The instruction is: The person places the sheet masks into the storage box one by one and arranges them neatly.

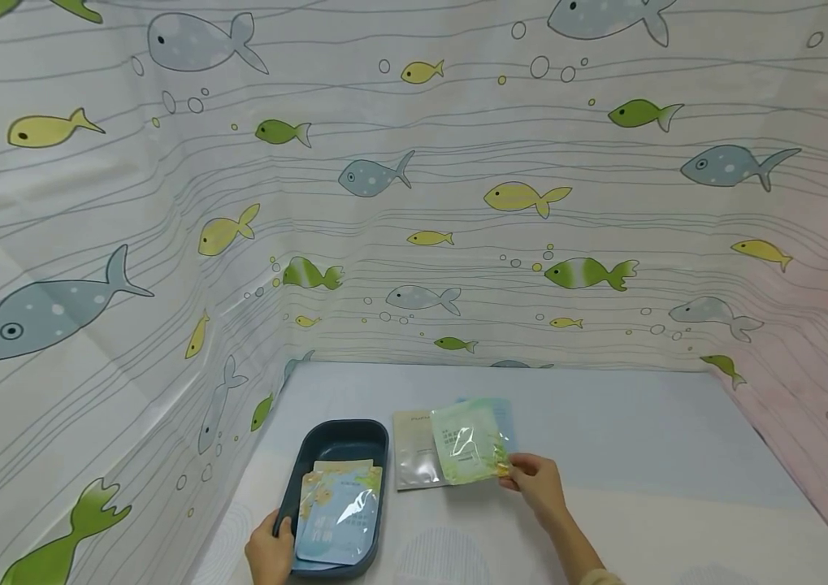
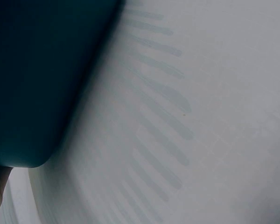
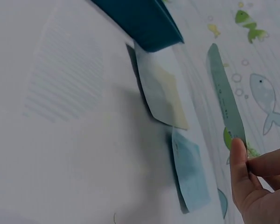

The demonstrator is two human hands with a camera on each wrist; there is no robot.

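In the head view my left hand [image 1: 270, 551] grips the left wall of a dark blue plastic bin [image 1: 344, 428], thumb over the rim. A finger shows at the corner of the bin [image 2: 42, 79] in the left wrist view. Inside lie stacked sachets, a shiny light blue one with flowers [image 1: 340, 516] on top. My right hand [image 1: 539, 487] pinches a green sachet [image 1: 468, 441] by its lower right corner. The right wrist view shows that sachet [image 3: 226, 100] raised above the table, edge-on, between thumb and fingers.
Right of the bin, a beige and silver sachet [image 1: 414, 451] lies on the table, partly covered by the green one in the head view. Beside it lies a light blue sachet [image 3: 191, 170]. A fish-patterned curtain [image 1: 457, 268] encloses the back and sides of the pale table [image 1: 648, 520].
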